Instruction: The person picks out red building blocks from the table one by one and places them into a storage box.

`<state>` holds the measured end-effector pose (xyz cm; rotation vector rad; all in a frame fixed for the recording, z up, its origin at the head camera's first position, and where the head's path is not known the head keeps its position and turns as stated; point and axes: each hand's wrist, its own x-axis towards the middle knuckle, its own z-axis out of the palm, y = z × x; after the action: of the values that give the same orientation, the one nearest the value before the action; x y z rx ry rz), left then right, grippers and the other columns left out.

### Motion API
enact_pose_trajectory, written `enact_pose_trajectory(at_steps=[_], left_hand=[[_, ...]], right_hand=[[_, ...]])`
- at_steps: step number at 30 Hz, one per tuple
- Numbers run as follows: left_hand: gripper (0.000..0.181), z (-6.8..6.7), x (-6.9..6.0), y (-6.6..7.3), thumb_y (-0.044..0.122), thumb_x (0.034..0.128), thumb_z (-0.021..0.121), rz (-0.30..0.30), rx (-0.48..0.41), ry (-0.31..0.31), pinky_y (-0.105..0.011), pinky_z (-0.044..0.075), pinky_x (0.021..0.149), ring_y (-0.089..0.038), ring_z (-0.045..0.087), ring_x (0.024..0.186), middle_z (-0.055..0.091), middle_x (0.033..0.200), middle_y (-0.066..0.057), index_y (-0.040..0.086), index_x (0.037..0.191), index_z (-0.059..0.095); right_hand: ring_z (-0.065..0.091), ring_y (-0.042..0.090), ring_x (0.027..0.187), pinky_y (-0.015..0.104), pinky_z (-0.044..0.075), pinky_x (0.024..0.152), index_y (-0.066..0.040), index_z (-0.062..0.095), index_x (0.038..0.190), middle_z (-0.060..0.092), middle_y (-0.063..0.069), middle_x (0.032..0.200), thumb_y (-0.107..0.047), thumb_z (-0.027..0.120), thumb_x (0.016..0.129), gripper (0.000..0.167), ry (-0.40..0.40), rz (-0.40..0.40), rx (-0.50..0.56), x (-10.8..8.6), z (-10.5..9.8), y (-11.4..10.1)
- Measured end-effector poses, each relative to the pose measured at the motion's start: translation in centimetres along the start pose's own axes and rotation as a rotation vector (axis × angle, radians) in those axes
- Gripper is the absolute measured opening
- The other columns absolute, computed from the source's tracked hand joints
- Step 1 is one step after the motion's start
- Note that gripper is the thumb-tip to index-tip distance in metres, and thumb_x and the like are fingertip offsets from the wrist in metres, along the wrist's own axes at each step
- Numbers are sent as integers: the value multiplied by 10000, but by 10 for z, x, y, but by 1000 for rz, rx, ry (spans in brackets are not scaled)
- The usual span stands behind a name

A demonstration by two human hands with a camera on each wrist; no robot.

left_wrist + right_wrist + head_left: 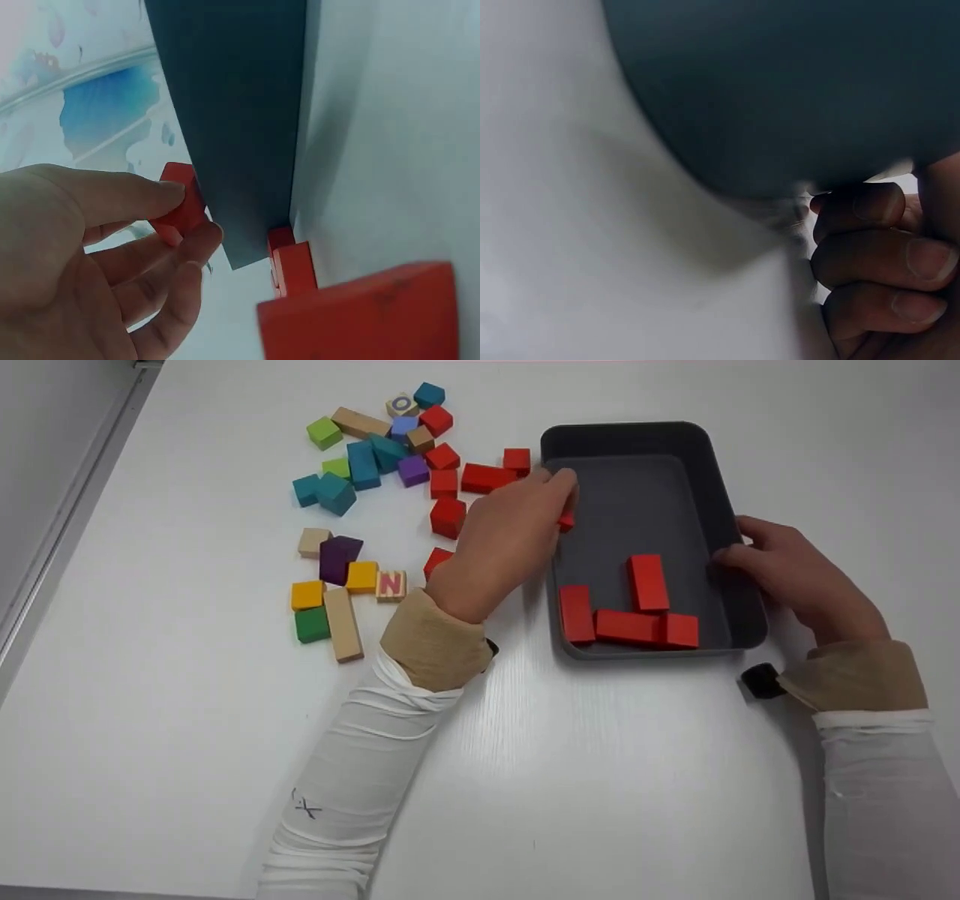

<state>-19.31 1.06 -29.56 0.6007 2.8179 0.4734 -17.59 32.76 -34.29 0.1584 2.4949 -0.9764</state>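
My left hand (pixel 514 525) pinches a small red block (pixel 180 199) between thumb and fingers, at the left rim of a dark grey tray (pixel 634 506). In the head view that block is mostly hidden behind the fingers. The tray's near end holds several red blocks, among them a long one (pixel 648 583) and one lying at the left wall (pixel 577 613). My right hand (pixel 802 574) grips the tray's right side, thumb over the rim; in the right wrist view its curled fingers (pixel 881 255) show below the tray wall.
Left of the tray lie more red blocks (pixel 448 517). Farther left are a mixed group with teal blocks (pixel 364 465) and a nearer group with yellow, green and plain wood blocks (pixel 343 625). All rest on a white table (pixel 187 697).
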Motion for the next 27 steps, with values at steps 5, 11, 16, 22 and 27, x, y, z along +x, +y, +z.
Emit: enact_pose_trajectory(at_steps=[5,11,16,22,27], left_hand=[[302,5,1,-1,233,1039,621,37,-1,-60,-296,569,926,-148,634,1087,650,1256,-9,199,1331,554],[291,7,3,-2,232,1034,623,23,-12,-91,-313,560,933,-148,625,1090,644,1244,-9,198,1315,555],[292,8,6,-3,258,1026,624,24,-10,-95,-326,565,932,-150,636,1082,647,1241,-15,198,1305,562],[252,11,6,-5,249,1030,594,33,-9,-73,-324,565,903,-147,646,1031,656,1198,-15,188,1273,570],[305,11,7,-5,259,1020,616,23,-42,-90,-316,558,900,-135,637,1021,655,1207,4,195,1305,529]], right_hand=[[499,143,1088,172,430,827,-155,360,1599,479,152,1442,-380,363,1062,582,-3,4,7,1,3,-2],[537,125,1032,173,452,794,-161,335,1619,493,183,1451,-398,368,1061,607,-4,2,-19,2,2,-3],[547,82,983,168,459,772,-163,323,1628,497,192,1450,-398,374,1059,617,0,-2,-24,1,1,-2],[558,41,941,165,444,786,-150,350,1611,518,179,1412,-375,383,1054,602,14,-5,-13,0,1,-2],[559,43,939,157,457,768,-150,332,1618,504,193,1428,-387,373,1057,610,6,5,-14,0,1,-2]])
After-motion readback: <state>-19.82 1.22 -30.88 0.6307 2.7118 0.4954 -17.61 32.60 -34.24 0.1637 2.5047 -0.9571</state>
